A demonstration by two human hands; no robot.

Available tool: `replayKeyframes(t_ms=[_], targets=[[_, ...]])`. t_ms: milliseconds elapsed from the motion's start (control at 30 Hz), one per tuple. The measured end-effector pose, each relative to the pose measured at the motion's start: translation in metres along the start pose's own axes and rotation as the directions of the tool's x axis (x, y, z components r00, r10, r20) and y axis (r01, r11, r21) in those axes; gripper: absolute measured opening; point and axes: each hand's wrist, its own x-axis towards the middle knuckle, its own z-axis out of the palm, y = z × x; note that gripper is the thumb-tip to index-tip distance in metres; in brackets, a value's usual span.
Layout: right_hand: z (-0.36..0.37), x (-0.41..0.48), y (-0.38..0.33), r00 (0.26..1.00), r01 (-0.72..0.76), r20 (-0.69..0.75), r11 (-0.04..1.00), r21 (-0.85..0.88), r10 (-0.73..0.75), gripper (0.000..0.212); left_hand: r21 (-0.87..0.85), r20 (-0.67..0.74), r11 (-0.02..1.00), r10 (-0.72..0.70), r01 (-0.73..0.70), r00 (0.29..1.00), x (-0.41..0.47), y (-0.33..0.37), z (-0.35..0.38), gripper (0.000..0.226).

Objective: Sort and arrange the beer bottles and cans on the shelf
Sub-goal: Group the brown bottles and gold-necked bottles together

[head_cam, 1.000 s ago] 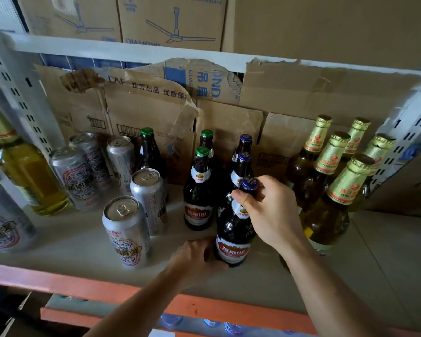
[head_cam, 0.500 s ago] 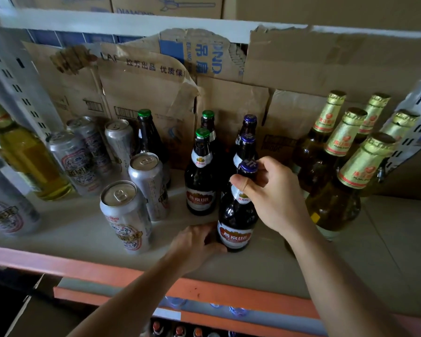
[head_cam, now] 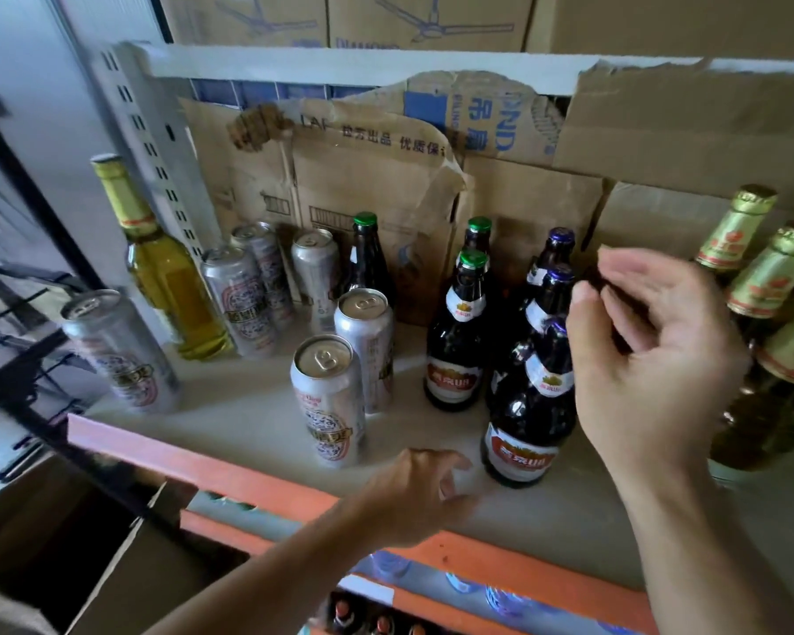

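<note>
A dark blue-capped beer bottle [head_cam: 526,419] stands at the front of the shelf [head_cam: 248,419], two more blue-capped bottles lined up behind it. My right hand [head_cam: 647,359] hovers just right of its neck, fingers loosely spread and holding nothing. My left hand [head_cam: 413,492] hangs over the shelf's front, just left of the bottle's base, fingers relaxed and off it. Three green-capped dark bottles [head_cam: 457,341] stand left of the blue row. Several silver cans [head_cam: 331,401] fill the left part. Gold-foil bottles [head_cam: 771,286] crowd the right.
A tall yellow bottle [head_cam: 166,272] and a lone can [head_cam: 120,355] stand at the far left by the perforated upright [head_cam: 157,144]. Torn cardboard [head_cam: 367,176] lines the back. An orange beam [head_cam: 212,469] edges the shelf, with more bottles below.
My right hand has let go of the blue-capped bottle's neck and opened beside it. My left hand has come off the bottle's base. The view has swung left.
</note>
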Motion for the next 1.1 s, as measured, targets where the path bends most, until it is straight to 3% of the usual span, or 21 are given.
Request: replayKeyframes(t_ms=[167,367,500,700,767,933,1033,1100], targets=[[0.037,-0.014,-0.018,0.984,-0.098,0.157,0.993,0.071,0.086,0.007,-0.037,0.095,0.997,0.069,-0.065,0.993,-0.040,-0.010,-0.032,0.030],[0.090,-0.037,-0.023,0.919,-0.317,0.269,0.946,0.064,0.289,0.011,-0.082,0.061,0.996,0.037,-0.032,0.997,-0.078,-0.056,-0.077,0.020],[0.119,-0.050,-0.030,0.885,-0.383,0.310,0.922,0.059,0.348,0.006,-0.076,0.039,0.997,-0.019,0.022,0.999,-0.094,-0.097,-0.107,0.024],[0.144,-0.069,-0.030,0.844,-0.486,0.278,0.874,0.033,0.459,0.003,-0.114,-0.020,0.990,-0.091,0.088,0.996,-0.099,-0.154,-0.138,0.014],[0.146,-0.075,-0.029,0.850,-0.486,0.241,0.874,0.011,0.469,0.011,-0.107,-0.032,0.989,-0.104,0.100,0.994,-0.096,-0.169,-0.142,0.009],[0.147,-0.086,-0.036,0.839,-0.474,0.243,0.873,-0.112,0.487,0.005,-0.113,-0.037,0.992,-0.053,0.049,0.998,-0.081,-0.178,-0.148,0.012],[0.146,-0.092,-0.040,0.794,-0.454,0.334,0.861,-0.230,0.508,0.041,-0.120,-0.027,0.993,-0.022,0.019,0.999,-0.075,-0.180,-0.147,0.012],[0.146,-0.094,-0.044,0.763,-0.433,0.375,0.847,-0.307,0.526,0.050,-0.105,-0.027,0.994,0.000,-0.003,1.000,-0.074,-0.182,-0.146,0.013]])
